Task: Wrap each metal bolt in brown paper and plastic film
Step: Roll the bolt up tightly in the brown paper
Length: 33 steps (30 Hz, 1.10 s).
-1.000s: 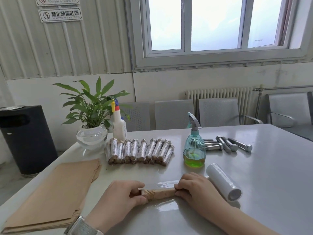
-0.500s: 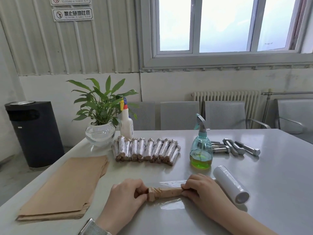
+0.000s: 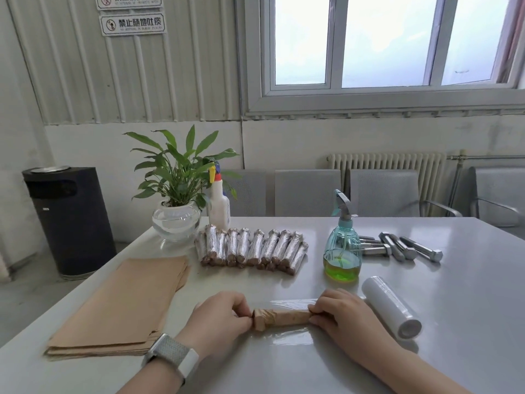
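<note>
Since a second ago the brown paper-wrapped metal bolt has barely shifted on the clear plastic film sheet, so film wrapping seems only begun. At 6 o'clock on the grey table, left hand and right hand pinch its ends.

Bright, even daylight from the overexposed window at rear; soft glare on the glossy table, faint shadows under objects, wide-angle bowing at frame edges, focus mildly soft throughout.
</note>
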Each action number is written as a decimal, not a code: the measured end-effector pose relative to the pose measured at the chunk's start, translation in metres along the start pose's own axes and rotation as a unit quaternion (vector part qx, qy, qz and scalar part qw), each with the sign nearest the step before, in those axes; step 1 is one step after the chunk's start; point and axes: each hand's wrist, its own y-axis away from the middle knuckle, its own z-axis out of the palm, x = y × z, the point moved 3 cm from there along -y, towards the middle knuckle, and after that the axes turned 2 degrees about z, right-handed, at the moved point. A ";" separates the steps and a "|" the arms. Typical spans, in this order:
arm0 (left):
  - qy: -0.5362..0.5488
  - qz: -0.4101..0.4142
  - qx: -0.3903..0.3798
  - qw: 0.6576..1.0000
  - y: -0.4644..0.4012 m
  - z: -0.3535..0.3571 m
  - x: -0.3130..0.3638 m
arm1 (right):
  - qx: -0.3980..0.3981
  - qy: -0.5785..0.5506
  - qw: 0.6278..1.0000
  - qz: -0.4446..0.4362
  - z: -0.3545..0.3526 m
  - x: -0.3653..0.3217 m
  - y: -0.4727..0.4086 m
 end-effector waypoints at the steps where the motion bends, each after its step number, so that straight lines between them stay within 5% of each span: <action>1: -0.011 -0.001 -0.018 1.000 -0.003 -0.001 0.002 | 0.000 0.000 1.000 0.000 0.000 0.000 0.000; 15: -0.103 -0.110 -0.258 0.954 -0.033 -0.023 0.031 | -0.009 0.004 1.000 0.002 0.003 0.004 -0.001; 23: -0.227 -0.077 -0.265 0.934 -0.036 -0.024 0.053 | -0.015 0.004 1.000 0.000 0.005 0.006 -0.001; 28: -0.132 -0.098 -0.238 0.957 -0.038 -0.022 0.048 | -0.011 -0.004 1.000 0.000 0.005 0.007 -0.001; 33: 0.113 -0.123 -0.201 0.965 -0.034 -0.025 0.035 | -0.009 -0.015 1.000 -0.004 0.005 0.011 -0.002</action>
